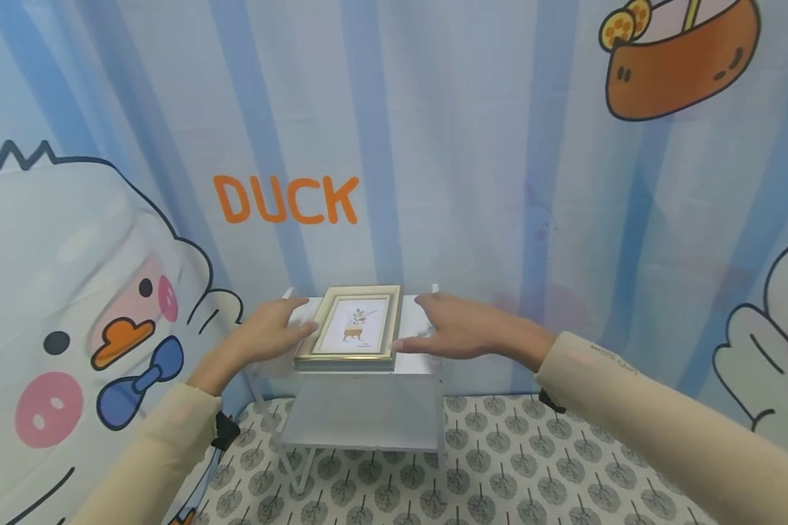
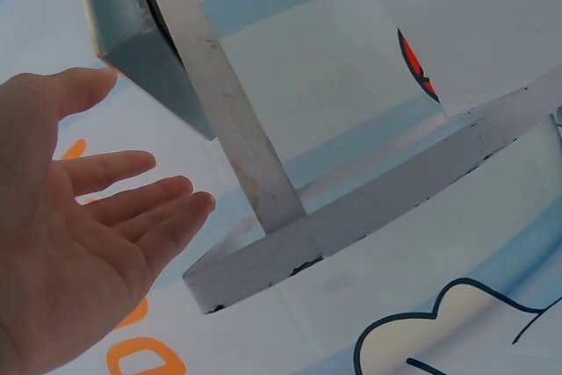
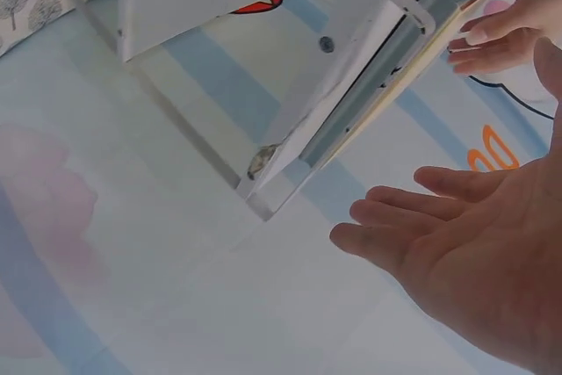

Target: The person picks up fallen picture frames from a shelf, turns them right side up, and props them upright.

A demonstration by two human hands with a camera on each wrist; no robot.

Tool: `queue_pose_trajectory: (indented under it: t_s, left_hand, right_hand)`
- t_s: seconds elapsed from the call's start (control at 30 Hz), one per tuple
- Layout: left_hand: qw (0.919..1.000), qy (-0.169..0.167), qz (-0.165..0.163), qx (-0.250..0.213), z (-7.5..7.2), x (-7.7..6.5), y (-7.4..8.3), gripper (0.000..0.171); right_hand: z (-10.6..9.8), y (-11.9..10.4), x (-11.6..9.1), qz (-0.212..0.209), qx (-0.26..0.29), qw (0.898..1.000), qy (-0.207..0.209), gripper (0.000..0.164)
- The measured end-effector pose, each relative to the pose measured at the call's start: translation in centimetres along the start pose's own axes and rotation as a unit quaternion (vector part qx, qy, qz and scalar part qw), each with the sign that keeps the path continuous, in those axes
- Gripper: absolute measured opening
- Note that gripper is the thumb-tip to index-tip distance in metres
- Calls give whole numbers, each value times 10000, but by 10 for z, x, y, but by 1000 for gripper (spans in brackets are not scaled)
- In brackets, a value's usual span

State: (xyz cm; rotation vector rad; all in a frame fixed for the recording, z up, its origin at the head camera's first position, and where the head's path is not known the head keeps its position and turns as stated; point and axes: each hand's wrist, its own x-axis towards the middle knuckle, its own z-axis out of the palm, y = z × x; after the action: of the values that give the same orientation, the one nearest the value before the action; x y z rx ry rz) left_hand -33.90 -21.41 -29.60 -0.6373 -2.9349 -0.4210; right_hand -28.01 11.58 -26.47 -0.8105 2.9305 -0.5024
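Observation:
A picture frame [image 1: 356,321] with a gold border and a drawing of a potted plant lies face up on a white stand [image 1: 414,364]. My left hand [image 1: 269,334] is at the frame's left side, its thumb by the edge. In the left wrist view that hand [image 2: 97,217] has its fingers extended, the thumb tip close to the frame's corner; I cannot tell if it touches. On the other side, my right hand [image 1: 462,328] points its thumb at the frame's right edge. The right wrist view shows this hand [image 3: 465,234] with straight fingers, apart from the frame [image 3: 395,85].
The stand has a lower shelf [image 1: 361,415] and thin white legs. Behind it hangs a blue-striped curtain [image 1: 460,146] printed with cartoon ducks and lettering. A tree-patterned floor covering [image 1: 519,467] spreads beneath.

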Motion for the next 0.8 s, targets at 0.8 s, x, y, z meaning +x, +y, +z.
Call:
queue_pose_trajectory:
  t_s: [0.8]
  left_hand:
    - [9971, -511, -544, -166, 9, 26, -3, 68]
  right_hand:
    - [15, -4, 65, 650, -177, 9972, -312, 93]
